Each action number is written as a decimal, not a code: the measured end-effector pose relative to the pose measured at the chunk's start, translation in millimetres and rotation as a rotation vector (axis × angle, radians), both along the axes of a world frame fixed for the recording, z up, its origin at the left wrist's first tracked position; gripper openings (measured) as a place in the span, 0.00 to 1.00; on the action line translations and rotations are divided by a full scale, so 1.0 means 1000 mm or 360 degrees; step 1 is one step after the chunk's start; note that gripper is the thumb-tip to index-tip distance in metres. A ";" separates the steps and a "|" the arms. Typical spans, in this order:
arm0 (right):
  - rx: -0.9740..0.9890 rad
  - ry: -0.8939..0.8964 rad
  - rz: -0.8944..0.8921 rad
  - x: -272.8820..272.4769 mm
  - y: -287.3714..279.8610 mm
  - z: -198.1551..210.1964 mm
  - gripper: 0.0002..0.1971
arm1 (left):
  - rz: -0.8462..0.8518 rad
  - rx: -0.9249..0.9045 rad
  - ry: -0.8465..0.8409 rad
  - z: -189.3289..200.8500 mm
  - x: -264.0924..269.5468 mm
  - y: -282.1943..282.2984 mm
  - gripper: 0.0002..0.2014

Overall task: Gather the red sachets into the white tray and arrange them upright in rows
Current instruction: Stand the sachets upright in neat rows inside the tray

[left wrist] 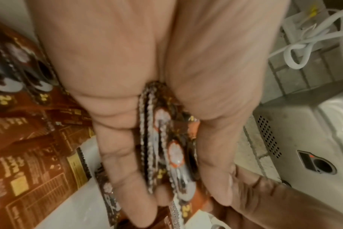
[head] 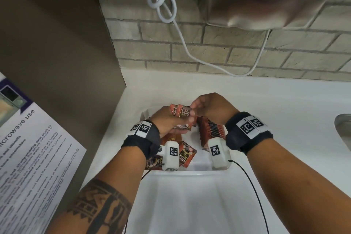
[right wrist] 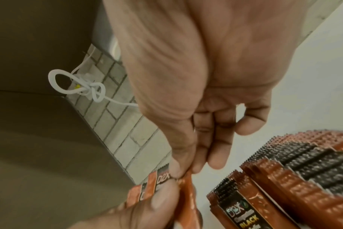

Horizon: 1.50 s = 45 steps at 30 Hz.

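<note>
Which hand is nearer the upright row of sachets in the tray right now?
Right. The right hand hovers just above the upright row; the left hand sits to its left, over loose sachets.

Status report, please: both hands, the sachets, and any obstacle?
Left hand grips a small stack of sachets; right hand pinches the stack's top. One upright row already in the tray; loose sachets lie flat. No obstacle visible.

Two hands, one white tray, one upright row of red sachets too tightly packed to count, one looped white cable, one printed notice.
</note>
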State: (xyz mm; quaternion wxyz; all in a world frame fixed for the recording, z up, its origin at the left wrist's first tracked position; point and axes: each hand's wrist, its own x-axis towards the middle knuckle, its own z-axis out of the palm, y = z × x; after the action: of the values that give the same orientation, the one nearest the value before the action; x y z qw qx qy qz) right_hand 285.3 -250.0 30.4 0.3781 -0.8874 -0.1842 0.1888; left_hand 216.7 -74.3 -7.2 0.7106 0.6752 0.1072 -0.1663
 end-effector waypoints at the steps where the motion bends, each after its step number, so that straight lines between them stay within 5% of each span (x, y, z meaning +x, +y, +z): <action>1: 0.0021 -0.0024 -0.0041 0.000 -0.001 0.001 0.06 | -0.0004 0.0021 0.0007 0.000 -0.001 0.001 0.12; 6: -0.0109 -0.0315 -0.0163 0.003 -0.003 0.003 0.02 | 0.0087 0.0536 0.0307 -0.002 -0.001 0.014 0.14; 10: -0.0284 -0.0347 -0.0171 0.004 0.001 -0.009 0.08 | -0.0229 0.0904 0.0508 0.000 0.002 0.015 0.13; 30: -0.0748 -0.0396 -0.0059 0.004 0.020 -0.025 0.12 | -0.0432 0.0973 0.0514 -0.013 0.024 -0.022 0.14; 45: -0.0472 -0.0349 -0.0154 0.007 0.012 -0.025 0.07 | -0.0398 0.0859 0.0556 -0.013 0.020 -0.019 0.11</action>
State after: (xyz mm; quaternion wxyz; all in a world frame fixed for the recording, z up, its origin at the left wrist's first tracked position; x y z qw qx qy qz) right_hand 292.3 -238.0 5.6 0.2296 -0.9565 -0.1515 0.0975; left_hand 236.4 -93.3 -20.3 0.4515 0.8080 0.1838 -0.3308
